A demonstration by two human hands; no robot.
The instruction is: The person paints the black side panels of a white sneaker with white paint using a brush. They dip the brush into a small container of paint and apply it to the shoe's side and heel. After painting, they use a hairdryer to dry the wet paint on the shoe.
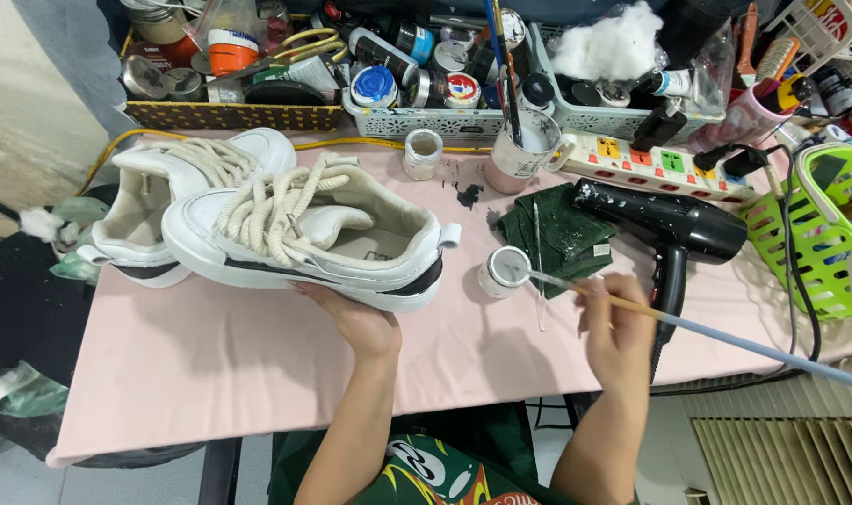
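**Brush dipping into a small paint jar beside a white sneaker**

The right hand [620, 327] is pinching a long thin brush [688, 323], fingers closed together around its shaft, and the tip is reaching into a small open jar [503, 271] of white paint. The jar is standing on the pink tabletop [211, 365], just beside a crumpled dark green cloth [548, 234], and a second thin tool is lying across that cloth and the tabletop below it.

The left hand [356, 323] is cupping the underside of a white sneaker [314, 234] with a black stripe along its sole, fingers curled against the sole and holding the shoe tilted up on its side, just left of the jar. Thick cream laces are lying loose over its tongue. Its partner, a second white sneaker [169, 192], is sitting behind it to the left, touching it, near the tabletop's far left corner.

To the right of the cloth a black hair dryer [674, 229] is lying on the tabletop, its handle pointing toward the person. Behind it a white power strip [660, 159] is stretching along the back, and a green plastic basket [809, 243] is standing at the right edge. A pink-stained mug [524, 150] holding brushes and another small jar [422, 154] are standing behind the sneakers. Trays crowded with paint pots, tins and a wad of cotton wool are lining the far edge.
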